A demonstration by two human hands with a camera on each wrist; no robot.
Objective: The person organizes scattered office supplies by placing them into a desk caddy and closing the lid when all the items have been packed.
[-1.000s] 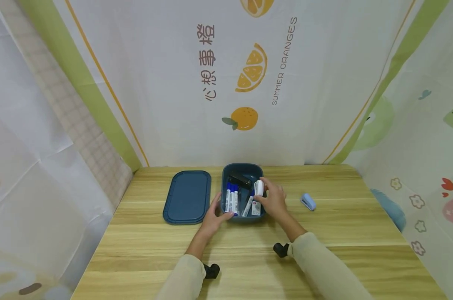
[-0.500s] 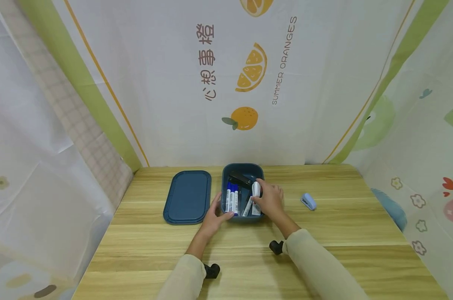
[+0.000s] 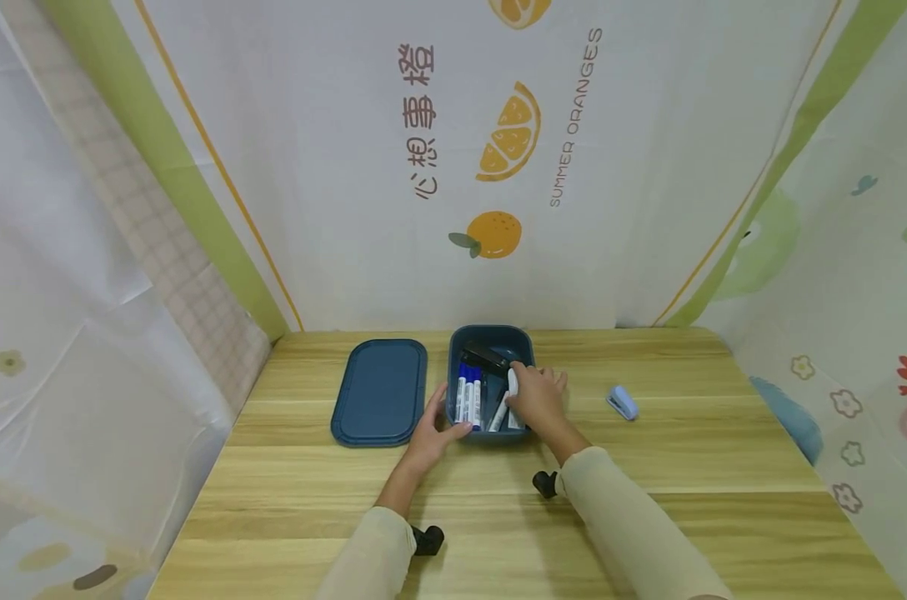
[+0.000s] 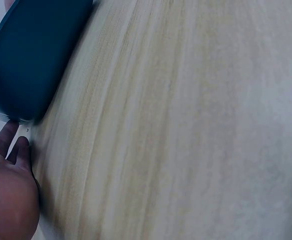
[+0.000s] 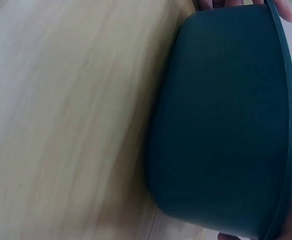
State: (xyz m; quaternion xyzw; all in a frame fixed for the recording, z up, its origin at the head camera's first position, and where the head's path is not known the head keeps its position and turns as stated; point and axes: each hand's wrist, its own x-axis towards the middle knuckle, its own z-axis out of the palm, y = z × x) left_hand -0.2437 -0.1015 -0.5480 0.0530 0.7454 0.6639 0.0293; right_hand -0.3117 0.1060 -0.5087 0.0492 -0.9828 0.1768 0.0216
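Observation:
A dark blue storage box (image 3: 494, 440) stands on the table. My left hand (image 3: 425, 440) holds its near left corner, thumb over the rim, fingers along the outer wall. In the right wrist view, fingers (image 5: 284, 9) of that hand show at the box's end. My right hand (image 3: 538, 398) reaches over the right rim and grips a small white stapler (image 3: 513, 382) inside the box, mostly hidden by the fingers. Several blue-capped white markers (image 3: 468, 400) lie on the left inside, another white marker (image 3: 499, 412) slants beside the stapler, and a long black case-like object (image 3: 486, 359) lies at the back.
The box's dark blue lid (image 3: 381, 392) lies flat left of the box. A small light blue stapler (image 3: 622, 402) rests on the wooden table (image 3: 491, 517) to the right. A printed cloth (image 3: 333, 208) hangs right behind the table's back edge.
The right hand has moved slightly left and lower into the box with the white stapler, which is now more covered by the fingers. The left hand stays at the box's corner.

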